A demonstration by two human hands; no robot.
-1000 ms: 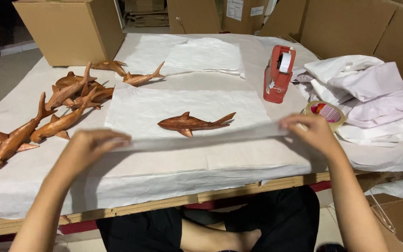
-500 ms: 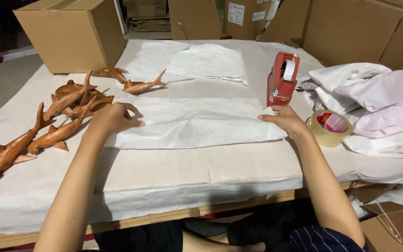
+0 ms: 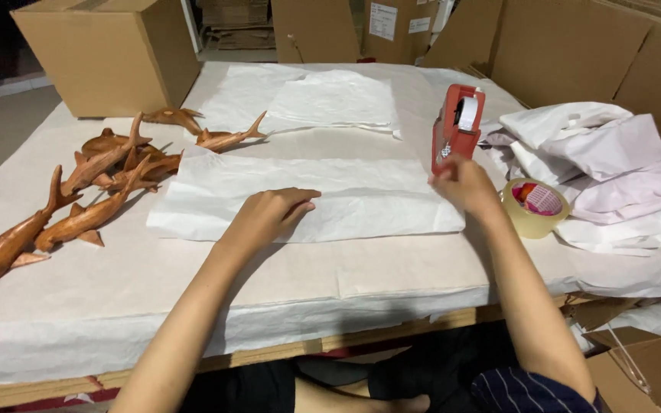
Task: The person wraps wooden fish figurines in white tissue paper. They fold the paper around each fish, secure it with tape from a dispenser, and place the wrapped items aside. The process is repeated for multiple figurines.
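At the far left of the folded white sheet (image 3: 323,197), a row of carved wooden sharks (image 3: 63,218) lies on the paper-covered table (image 3: 392,283), with one more wooden shark (image 3: 227,138) just beyond the sheet's upper left corner. A cardboard box (image 3: 109,53) stands behind that group.

Your left hand (image 3: 269,218) rests flat on the folded sheet, a little left of its middle. Its fingers lie loosely curled with the tips pressing the paper down; they grip nothing.

The folded sheet itself lies across the middle of the table, folded over so that nothing under it shows.

Your right hand (image 3: 464,183) sits at the sheet's right edge, touching the base of the red tape dispenser (image 3: 455,126) that stands upright just beyond that corner. Its fingers are bunched toward the dispenser; I cannot tell whether they pinch anything.

Just right of the sheet sits a roll of clear tape (image 3: 535,208), and beyond it a pile of white wrapping sheets (image 3: 606,164).
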